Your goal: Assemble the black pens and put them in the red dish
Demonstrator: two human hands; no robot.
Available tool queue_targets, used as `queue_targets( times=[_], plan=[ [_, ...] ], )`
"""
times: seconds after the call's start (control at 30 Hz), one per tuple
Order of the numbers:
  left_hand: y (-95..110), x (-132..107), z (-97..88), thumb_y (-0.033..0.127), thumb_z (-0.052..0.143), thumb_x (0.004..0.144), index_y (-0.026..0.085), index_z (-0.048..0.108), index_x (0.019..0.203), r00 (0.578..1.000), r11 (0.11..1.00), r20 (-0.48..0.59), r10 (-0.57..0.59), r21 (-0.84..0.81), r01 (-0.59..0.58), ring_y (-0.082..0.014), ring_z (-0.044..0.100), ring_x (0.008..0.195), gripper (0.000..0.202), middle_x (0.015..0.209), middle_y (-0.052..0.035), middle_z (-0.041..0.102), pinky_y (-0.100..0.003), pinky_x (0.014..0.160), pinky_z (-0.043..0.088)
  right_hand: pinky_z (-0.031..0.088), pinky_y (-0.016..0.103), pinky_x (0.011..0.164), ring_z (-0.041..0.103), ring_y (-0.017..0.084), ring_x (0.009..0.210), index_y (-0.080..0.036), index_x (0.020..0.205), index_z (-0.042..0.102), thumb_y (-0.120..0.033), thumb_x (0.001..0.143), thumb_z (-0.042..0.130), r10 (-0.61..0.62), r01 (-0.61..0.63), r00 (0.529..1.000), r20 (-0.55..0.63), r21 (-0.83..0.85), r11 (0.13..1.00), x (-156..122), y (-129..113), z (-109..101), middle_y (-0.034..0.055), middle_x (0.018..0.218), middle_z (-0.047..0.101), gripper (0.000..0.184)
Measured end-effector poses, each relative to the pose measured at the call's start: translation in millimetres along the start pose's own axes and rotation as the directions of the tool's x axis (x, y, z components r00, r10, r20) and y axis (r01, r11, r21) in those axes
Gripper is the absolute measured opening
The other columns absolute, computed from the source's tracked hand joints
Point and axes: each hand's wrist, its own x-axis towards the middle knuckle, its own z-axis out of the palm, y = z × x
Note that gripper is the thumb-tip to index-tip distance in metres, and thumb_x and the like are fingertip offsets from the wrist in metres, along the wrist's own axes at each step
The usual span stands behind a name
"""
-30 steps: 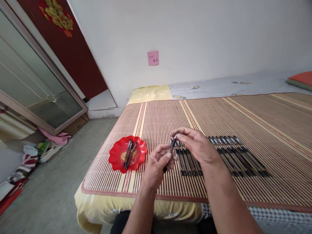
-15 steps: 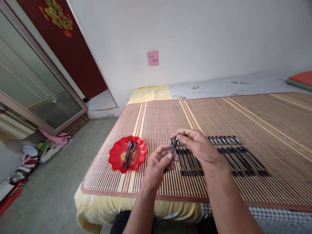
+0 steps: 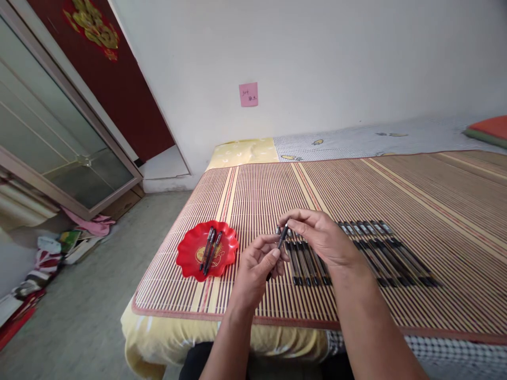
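Note:
My left hand (image 3: 255,269) and my right hand (image 3: 320,237) hold one black pen (image 3: 280,243) between them above the striped bamboo mat (image 3: 356,190). The left fingers grip the pen's lower part, and the right fingertips pinch its upper end. Behind and to the right of my hands, a row of several black pens (image 3: 372,253) lies side by side on the mat. To the left sits a red scalloped plate (image 3: 190,253) with three black pens (image 3: 209,248) in it.
The mat covers a bed with a yellow sheet (image 3: 241,150) at the far end and a red cushion (image 3: 489,126) at far right. A pink note (image 3: 248,94) is stuck on the white wall. Clutter (image 3: 51,248) lies on the floor at left, below a glass door (image 3: 47,132).
The pen's upper end and my right fingertips have dipped slightly lower. Otherwise nothing has moved.

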Motion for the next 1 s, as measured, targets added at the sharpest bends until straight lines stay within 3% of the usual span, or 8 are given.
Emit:
queue_targets(
  times=[0.17,0.3,0.37,0.6,0.8,1.0],
  plan=[
    [-1.3,-0.9,0.4,0.033,0.079,0.087,0.016,0.068,0.109,1.000,1.000,0.015,0.001,0.003,-0.001,-0.0059,0.055,0.053,0.029,0.079,-0.0012,0.072,-0.019,0.049,0.034,0.051,0.034,0.079,0.062,0.018,0.079,-0.024,0.080,0.074,-0.048,0.083,0.080,0.020,-0.021,0.999,-0.045,-0.021,1.000,2.0,0.5,1.5,0.0021,0.081,0.070,0.025],
    [-1.2,-1.3,-0.3,0.032,0.076,0.090,0.016,0.068,0.110,1.000,1.000,0.020,0.010,-0.006,-0.010,-0.0059,0.055,0.055,0.027,0.079,-0.0012,0.072,-0.018,0.049,0.034,0.050,0.039,0.093,0.067,0.022,0.096,-0.026,0.099,0.078,-0.050,0.094,0.068,-0.014,0.014,1.000,-0.001,0.029,0.999,0.4,0.4,1.7,0.0063,0.099,0.074,0.027],
    [-0.5,-1.2,-0.6,0.032,0.076,0.090,0.016,0.068,0.110,1.000,1.000,0.022,0.011,-0.017,-0.011,-0.0059,0.055,0.055,0.027,0.079,-0.0011,0.072,-0.018,0.049,0.034,0.050,0.040,0.095,0.067,0.023,0.099,-0.026,0.102,0.078,-0.046,0.093,0.070,-0.011,0.011,1.000,0.019,0.026,1.000,-0.4,0.3,0.9,0.0064,0.101,0.075,0.024],
    [-1.1,-0.2,1.8,0.033,0.078,0.087,0.016,0.069,0.109,0.999,0.999,-0.005,0.035,0.035,-0.035,-0.0063,0.056,0.055,0.028,0.079,-0.0018,0.072,-0.018,0.049,0.037,0.051,0.034,0.076,0.063,0.018,0.077,-0.024,0.082,0.075,-0.046,0.082,0.080,0.018,-0.018,1.000,-0.018,-0.032,0.999,1.4,-2.1,-0.1,0.0020,0.079,0.070,0.022],
    [-5.3,-3.2,6.7,0.024,0.069,0.092,0.018,0.071,0.112,0.979,0.941,-0.093,0.178,0.306,-0.142,-0.0086,0.061,0.063,0.021,0.085,-0.0031,0.074,-0.021,0.059,0.049,0.048,0.032,0.074,0.059,0.017,0.076,-0.022,0.079,0.073,-0.050,0.081,0.081,0.002,-0.005,0.999,-0.040,-0.078,0.997,2.3,-1.8,0.7,0.0009,0.077,0.066,0.029],
    [-7.4,-4.9,9.1,0.018,0.061,0.094,0.020,0.073,0.115,0.909,0.708,-0.078,0.410,0.656,-0.263,-0.0133,0.067,0.072,0.024,0.092,-0.0047,0.076,-0.026,0.067,0.055,0.046,0.030,0.073,0.058,0.015,0.075,-0.022,0.078,0.072,-0.049,0.081,0.081,-0.011,0.006,0.997,-0.075,-0.065,0.998,3.5,1.8,2.4,-0.0001,0.076,0.065,0.028]
  ],
)
